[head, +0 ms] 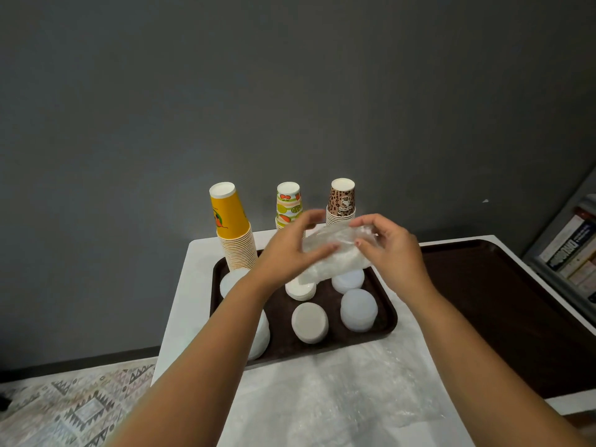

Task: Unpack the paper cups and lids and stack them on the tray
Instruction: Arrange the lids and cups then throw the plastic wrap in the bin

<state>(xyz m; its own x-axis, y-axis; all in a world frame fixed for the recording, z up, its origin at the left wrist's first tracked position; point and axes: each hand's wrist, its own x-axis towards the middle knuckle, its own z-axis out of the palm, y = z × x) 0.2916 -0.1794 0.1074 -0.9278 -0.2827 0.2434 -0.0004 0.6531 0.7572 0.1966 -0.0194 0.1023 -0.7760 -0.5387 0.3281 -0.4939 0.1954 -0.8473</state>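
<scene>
A dark brown tray [385, 317] on the white table holds three upside-down cup stacks: yellow [230, 225], fruit-patterned [288, 203] and leopard-patterned [342, 198]. Several stacks of white lids [309, 322] stand in front of them. Above the tray's middle both hands hold a clear plastic bag of lids [338, 253]. My left hand [287, 250] grips its left side. My right hand [390, 250] pinches the crumpled top on the right. The bag's lower end touches a lid stack [301, 288].
Crumpled clear plastic wrap [342, 388] lies on the white table [180, 304] in front of the tray. A second dark tray [503, 311] sits to the right. Books [571, 250] stand on a shelf at far right. A patterned rug [74, 411] covers the floor at left.
</scene>
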